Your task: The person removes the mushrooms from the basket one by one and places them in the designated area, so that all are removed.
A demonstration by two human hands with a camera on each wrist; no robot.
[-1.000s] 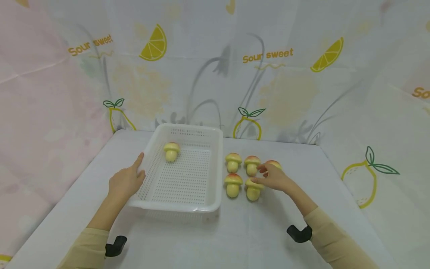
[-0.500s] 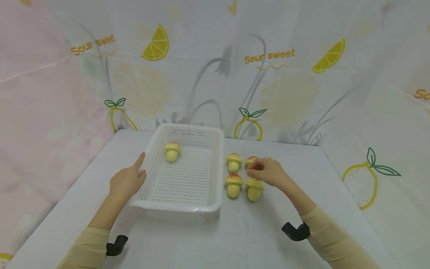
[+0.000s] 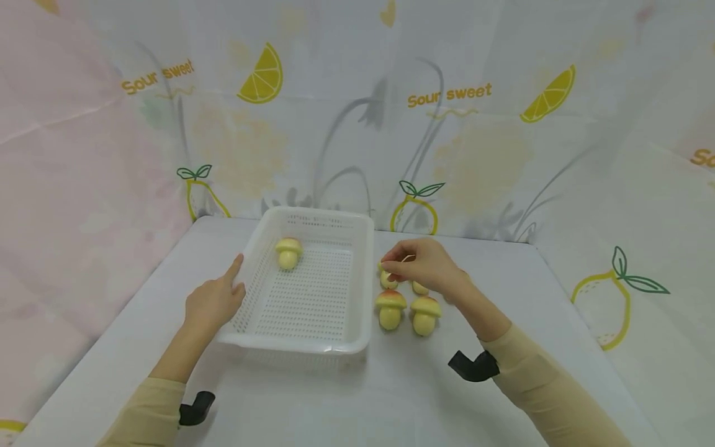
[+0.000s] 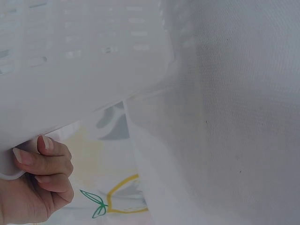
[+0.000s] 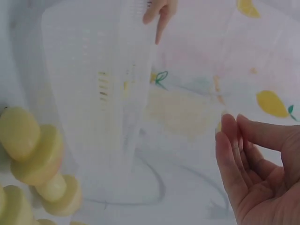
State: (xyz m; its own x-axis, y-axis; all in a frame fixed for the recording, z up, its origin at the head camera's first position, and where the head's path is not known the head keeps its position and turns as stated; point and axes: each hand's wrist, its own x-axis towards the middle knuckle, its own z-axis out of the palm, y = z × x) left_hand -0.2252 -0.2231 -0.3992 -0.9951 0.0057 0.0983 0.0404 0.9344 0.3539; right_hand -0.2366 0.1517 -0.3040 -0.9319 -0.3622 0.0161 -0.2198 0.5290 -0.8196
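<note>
My left hand [image 3: 215, 303] grips the left rim of a white plastic basket [image 3: 368, 285]; in the left wrist view its fingers [image 4: 54, 165] curl at the rim. One toy mushroom [image 3: 288, 253] with a yellow cap lies inside the basket. My right hand [image 3: 421, 264] hovers over the mushrooms right of the basket, thumb and fingertips close together. The right wrist view shows nothing held between them. Two mushrooms lie uncovered in the near row, a left one [image 3: 390, 309] and a right one [image 3: 425, 315]. Those in the far row are partly hidden by my right hand.
A white cloth covers the table [image 3: 402, 397]. Behind it hangs a printed curtain [image 3: 346, 124] with lemon drawings. The basket takes up the table's left middle, and its right wall stands close to the mushrooms.
My right hand has moved left and a little farther back, from the right-hand mushrooms to over the far left one. The left hand keeps its hold on the basket, which stays put.
</note>
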